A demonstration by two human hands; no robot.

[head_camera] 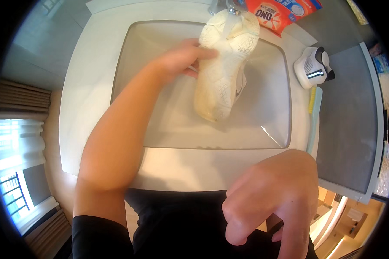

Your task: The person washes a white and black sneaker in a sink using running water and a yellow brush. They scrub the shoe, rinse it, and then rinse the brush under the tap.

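Note:
A white shoe (218,69) is held sole-up and tilted over the sink basin (262,129). My left hand (189,58) grips its left edge, thumb on the sole and fingers behind. The worn sole has yellowish patches, and one end lies right under the chrome faucet (235,9). A pale streak below the spout looks like water, though glare makes this uncertain. Close to the camera, my right hand (272,194) is raised near the counter's front edge, away from the shoe. Its fingers curl downward; the palm is hidden, and no object shows in it.
A second white shoe (312,68) with black trim stands on the counter (181,168) right of the sink. Beside it lies a light blue brush (315,119) with yellow bristles. Behind the sink is a red OMO detergent bag (272,16). A grey panel (347,123) borders the right side.

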